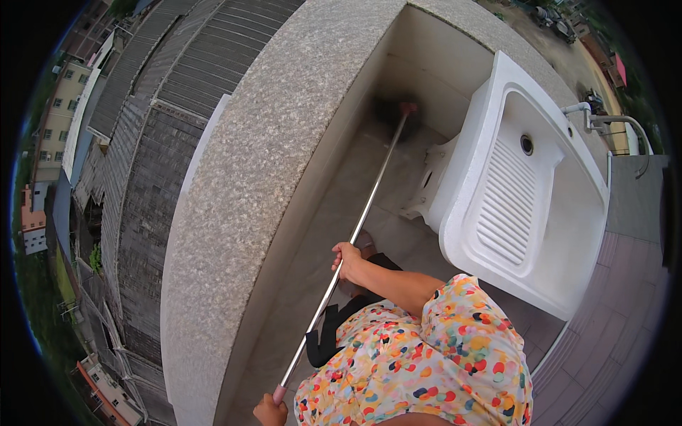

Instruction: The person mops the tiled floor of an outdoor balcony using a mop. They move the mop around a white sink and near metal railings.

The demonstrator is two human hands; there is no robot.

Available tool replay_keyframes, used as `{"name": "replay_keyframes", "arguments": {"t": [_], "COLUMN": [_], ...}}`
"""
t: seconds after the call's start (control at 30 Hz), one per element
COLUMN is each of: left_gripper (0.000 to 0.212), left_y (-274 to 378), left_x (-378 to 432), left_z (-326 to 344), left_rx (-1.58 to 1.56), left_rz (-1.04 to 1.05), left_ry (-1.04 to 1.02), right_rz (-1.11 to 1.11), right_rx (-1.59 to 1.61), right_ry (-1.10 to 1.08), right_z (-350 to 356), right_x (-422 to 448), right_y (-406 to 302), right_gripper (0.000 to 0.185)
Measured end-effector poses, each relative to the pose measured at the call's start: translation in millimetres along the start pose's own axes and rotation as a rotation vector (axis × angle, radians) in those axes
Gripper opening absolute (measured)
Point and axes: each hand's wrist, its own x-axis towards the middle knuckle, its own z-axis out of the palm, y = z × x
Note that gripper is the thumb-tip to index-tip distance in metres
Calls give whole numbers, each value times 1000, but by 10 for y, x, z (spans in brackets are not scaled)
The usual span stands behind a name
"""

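A long metal pole [367, 205] runs slantwise down a narrow tiled strip of floor. My right hand [349, 261] is wrapped around its middle, above my feet. At the lower edge of the picture my left hand [270, 410] grips the pink end [279, 394] of the same pole. The far end has a pink-red socket [408, 108] and a dark, blurred head [391, 111], down in the corner by the wall. Whether this head is a mop or a broom cannot be told. A black strap [322, 341] hangs beside the pole near my patterned clothing.
A white laundry sink [453, 213] with a ribbed washboard stands on the right on a white pedestal [434, 175]. Its curved faucet [634, 128] rises at the far side. A wide granite-topped parapet [256, 186] borders the left, with rooftops [160, 213] far below.
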Motion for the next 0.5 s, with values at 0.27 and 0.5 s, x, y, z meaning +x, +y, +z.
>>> {"name": "replay_keyframes", "arguments": {"t": [0.27,0.5], "left_gripper": [33,44], "left_y": [-757,-286], "left_x": [-263,-22], "left_z": [875,875], "left_rx": [-187,-509], "left_rz": [-55,-115], "left_ry": [1,499], "right_rz": [-2,-119], "right_rx": [-56,-49], "right_ry": [-299,-460], "right_z": [113,242], "right_x": [-822,-898], "right_y": [338,296], "right_gripper": [17,23]}}
